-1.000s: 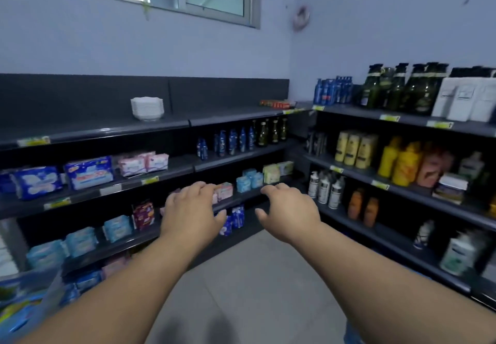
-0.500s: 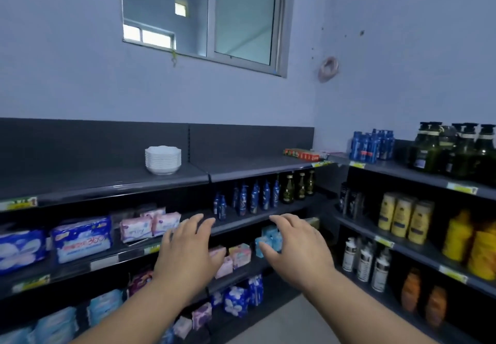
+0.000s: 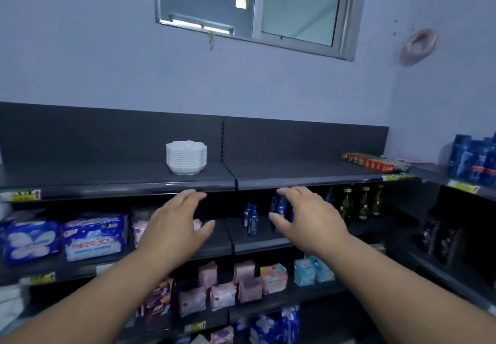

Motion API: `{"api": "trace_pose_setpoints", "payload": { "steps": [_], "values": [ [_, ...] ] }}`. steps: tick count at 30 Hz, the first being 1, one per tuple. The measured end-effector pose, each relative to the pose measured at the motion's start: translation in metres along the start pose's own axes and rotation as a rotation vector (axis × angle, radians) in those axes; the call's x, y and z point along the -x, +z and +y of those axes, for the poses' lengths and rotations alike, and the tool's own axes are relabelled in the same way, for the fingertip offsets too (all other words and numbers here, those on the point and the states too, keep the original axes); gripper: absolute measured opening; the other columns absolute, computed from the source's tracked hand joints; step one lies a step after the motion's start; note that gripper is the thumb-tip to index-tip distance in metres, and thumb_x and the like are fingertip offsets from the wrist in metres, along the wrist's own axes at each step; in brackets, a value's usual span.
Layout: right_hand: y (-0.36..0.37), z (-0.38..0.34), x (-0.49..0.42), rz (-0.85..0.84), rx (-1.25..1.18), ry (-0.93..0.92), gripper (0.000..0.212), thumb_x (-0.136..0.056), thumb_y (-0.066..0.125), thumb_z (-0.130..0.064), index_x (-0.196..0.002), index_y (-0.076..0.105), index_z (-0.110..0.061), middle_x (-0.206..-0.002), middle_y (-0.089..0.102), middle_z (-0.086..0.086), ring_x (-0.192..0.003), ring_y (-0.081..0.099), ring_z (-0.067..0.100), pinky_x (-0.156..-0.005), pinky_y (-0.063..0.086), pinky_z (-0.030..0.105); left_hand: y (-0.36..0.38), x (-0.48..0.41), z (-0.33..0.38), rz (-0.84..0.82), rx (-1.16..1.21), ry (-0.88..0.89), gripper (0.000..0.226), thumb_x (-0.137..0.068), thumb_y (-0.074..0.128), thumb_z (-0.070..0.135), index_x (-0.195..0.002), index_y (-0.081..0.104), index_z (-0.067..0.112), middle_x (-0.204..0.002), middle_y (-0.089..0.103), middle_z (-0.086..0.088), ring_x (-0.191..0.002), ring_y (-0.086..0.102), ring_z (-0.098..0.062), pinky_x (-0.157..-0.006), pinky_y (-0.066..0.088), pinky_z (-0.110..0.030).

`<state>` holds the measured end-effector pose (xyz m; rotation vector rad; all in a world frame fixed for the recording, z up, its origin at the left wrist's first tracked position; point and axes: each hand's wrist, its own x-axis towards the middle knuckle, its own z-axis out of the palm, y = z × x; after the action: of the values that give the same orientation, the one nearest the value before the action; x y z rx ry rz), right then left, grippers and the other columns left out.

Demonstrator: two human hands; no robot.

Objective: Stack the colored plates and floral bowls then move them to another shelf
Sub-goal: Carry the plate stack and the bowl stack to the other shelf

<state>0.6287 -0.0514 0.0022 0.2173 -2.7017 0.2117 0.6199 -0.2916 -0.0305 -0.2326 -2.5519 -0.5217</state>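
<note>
A stack of white scalloped bowls (image 3: 186, 158) stands on the dark top shelf (image 3: 115, 180), just left of the shelf divider. Both my hands are stretched out in front of the shelf's front edge, below the stack. My left hand (image 3: 175, 227) is open with spread fingers, its fingertips just under the shelf lip below the bowls. My right hand (image 3: 307, 220) is open too, to the right of the stack, in front of small blue bottles. Neither hand touches anything. No colored plates are in view.
The top shelf's right section (image 3: 303, 174) holds only red boxes (image 3: 369, 161) at its far end. Lower shelves carry blue and pink packs (image 3: 94, 236), blue bottles (image 3: 251, 217) and green bottles (image 3: 363, 204). A side shelving unit (image 3: 467, 185) stands at the right.
The view has moved closer to the shelves and tilted up. Both hands have risen toward the top shelf's edge, staying open and empty.
</note>
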Motion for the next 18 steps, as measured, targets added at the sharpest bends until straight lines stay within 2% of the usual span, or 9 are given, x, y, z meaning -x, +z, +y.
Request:
{"api": "trace_pose_setpoints", "payload": {
  "steps": [7,18],
  "values": [
    [0.037,0.023,-0.105,-0.003,-0.035,-0.152,0.061,-0.093,0.045,-0.058,-0.148,0.032,-0.033,-0.149,0.038,-0.011,-0.134,0.039,0.013,-0.102,0.038,0.029,0.043,-0.083,-0.013,0.045,0.002,-0.024,0.061,-0.086,0.059,0.045,-0.140,0.040,0.025,-0.145,0.040,0.009,-0.132,0.040,-0.011,-0.109,0.032,-0.029],
    [0.141,-0.010,-0.295,-0.026,-0.057,-0.203,0.064,-0.091,0.047,-0.059,-0.148,0.031,-0.033,-0.150,0.036,-0.011,-0.135,0.038,0.015,-0.103,0.038,0.033,0.113,-0.243,-0.127,0.054,-0.158,-0.050,0.064,-0.085,0.057,0.049,-0.142,0.039,0.025,-0.149,0.037,0.004,-0.135,0.037,-0.016,-0.111,0.029,-0.033]
  ]
}}
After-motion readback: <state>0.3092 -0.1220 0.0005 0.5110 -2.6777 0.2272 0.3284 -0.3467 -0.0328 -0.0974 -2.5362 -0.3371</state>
